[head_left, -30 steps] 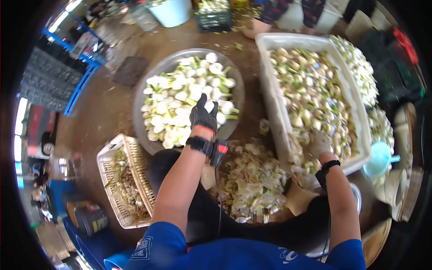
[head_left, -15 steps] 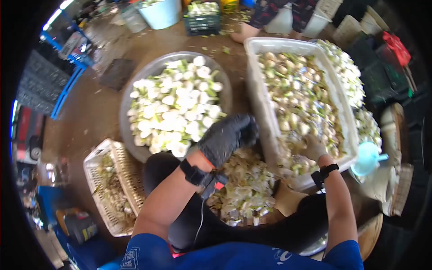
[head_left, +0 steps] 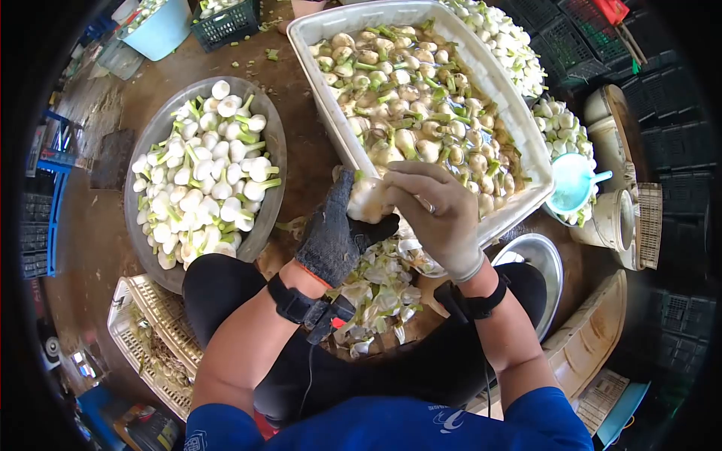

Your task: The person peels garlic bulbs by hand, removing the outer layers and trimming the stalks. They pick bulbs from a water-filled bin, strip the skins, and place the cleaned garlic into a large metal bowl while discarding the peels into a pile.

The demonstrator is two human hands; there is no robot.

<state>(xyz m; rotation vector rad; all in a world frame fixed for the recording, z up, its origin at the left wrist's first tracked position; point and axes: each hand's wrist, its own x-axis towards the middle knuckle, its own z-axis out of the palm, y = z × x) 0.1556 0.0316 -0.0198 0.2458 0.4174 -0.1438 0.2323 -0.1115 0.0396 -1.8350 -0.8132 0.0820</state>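
Observation:
My left hand [head_left: 335, 229], in a dark glove, grips a garlic bulb [head_left: 368, 199] at the near edge of a white tub [head_left: 342, 124]. Against the bulb's right side press the bent fingers of my right hand [head_left: 440, 214], which wears a pale glove. They partly hide the bulb. Many unpeeled garlic bulbs [head_left: 429, 129] with green stems sit in water inside the tub. Below my hands lies a heap of garlic skins [head_left: 380, 289]. White peeled garlic bulbs [head_left: 207, 177] fill a round metal basin [head_left: 271, 135] to the left.
A cream plastic basket [head_left: 124, 319] with scraps stands at the lower left. Right of the tub are more piled garlic bulbs [head_left: 504, 41], a turquoise dipper [head_left: 570, 184] and a white bucket [head_left: 618, 219]. A metal bowl [head_left: 553, 263] sits by my right knee. A dark crate [head_left: 226, 26] stands farther off.
My right hand has come out of the tub to meet my left hand, and a garlic bulb now shows between them. The camera view has shifted, moving the basin and tub left and up.

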